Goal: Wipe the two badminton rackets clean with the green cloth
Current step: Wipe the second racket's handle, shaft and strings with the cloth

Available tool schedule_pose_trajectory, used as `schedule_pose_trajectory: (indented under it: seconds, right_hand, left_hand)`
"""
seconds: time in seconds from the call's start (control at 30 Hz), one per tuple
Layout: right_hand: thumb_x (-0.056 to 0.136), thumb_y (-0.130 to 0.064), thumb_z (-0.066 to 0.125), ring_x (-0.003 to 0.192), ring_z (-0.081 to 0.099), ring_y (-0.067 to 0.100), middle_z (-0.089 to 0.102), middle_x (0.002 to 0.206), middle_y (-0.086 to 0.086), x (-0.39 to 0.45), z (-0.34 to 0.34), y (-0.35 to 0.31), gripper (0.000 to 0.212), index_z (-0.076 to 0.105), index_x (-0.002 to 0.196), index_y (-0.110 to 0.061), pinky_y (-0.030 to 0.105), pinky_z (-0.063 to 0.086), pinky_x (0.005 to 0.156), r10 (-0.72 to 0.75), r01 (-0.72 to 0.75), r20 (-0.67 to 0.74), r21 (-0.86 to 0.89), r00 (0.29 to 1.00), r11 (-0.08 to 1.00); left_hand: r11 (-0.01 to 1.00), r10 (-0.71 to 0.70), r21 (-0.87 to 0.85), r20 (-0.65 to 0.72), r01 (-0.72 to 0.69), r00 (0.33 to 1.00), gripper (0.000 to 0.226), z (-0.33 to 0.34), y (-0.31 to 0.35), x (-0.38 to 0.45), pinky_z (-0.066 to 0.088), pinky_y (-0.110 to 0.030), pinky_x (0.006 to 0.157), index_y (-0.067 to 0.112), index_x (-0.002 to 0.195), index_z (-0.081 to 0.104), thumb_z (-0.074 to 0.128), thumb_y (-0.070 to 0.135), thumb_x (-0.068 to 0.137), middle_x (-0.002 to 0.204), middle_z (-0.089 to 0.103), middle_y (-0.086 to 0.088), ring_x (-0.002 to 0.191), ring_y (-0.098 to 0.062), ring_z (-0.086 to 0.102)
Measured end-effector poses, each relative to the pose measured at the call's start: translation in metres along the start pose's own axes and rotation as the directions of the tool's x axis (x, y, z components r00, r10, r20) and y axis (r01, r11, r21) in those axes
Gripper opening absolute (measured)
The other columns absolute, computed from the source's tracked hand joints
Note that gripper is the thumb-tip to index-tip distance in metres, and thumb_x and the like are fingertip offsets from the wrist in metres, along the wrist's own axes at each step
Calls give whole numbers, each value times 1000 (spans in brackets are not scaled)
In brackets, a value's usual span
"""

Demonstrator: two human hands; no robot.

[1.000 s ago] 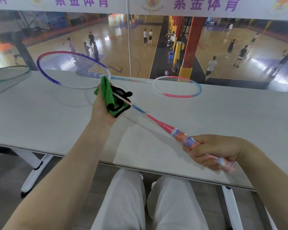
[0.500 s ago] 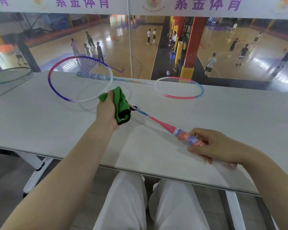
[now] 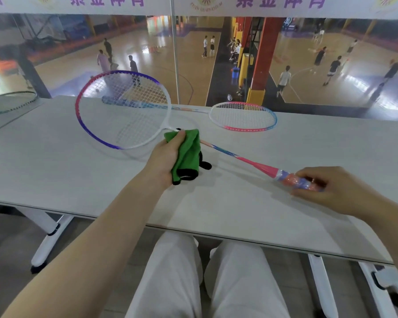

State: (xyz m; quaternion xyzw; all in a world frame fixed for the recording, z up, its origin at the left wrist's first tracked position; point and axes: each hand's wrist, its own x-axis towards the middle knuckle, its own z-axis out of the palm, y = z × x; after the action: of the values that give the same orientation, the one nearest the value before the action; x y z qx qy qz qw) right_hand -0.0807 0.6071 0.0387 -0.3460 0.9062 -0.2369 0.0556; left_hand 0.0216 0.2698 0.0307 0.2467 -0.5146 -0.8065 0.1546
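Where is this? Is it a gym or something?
Most likely a sports hall, seen from a table up above the courts. Below are shiny wooden courts with painted lines and people playing. A second racket lies on the table, and the banner overhead seems to carry a gymnasium logo.

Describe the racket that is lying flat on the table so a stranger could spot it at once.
On the long pale grey table, look to the far edge by the glass. The white-framed badminton racket with pink and blue rim lies flat there, untouched, while the similar pink and purple badminton racket is held up by both hands.
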Motion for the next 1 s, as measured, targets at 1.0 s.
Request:
schedule_pose_trajectory:
  seconds: [1.0]
  right_hand:
    - [102, -31, 41, 78, 54, 18, 57, 85, -9, 13, 40, -6, 17, 53, 93, -24, 36, 44, 69, -8, -13, -144, -147, 990, 989]
  left_hand:
    - [953, -230, 246, 216, 175, 949, 39, 64, -45, -72, 58, -33, 71, 7, 106, 65, 51, 43, 98, 88, 74, -12, 75, -23, 71]
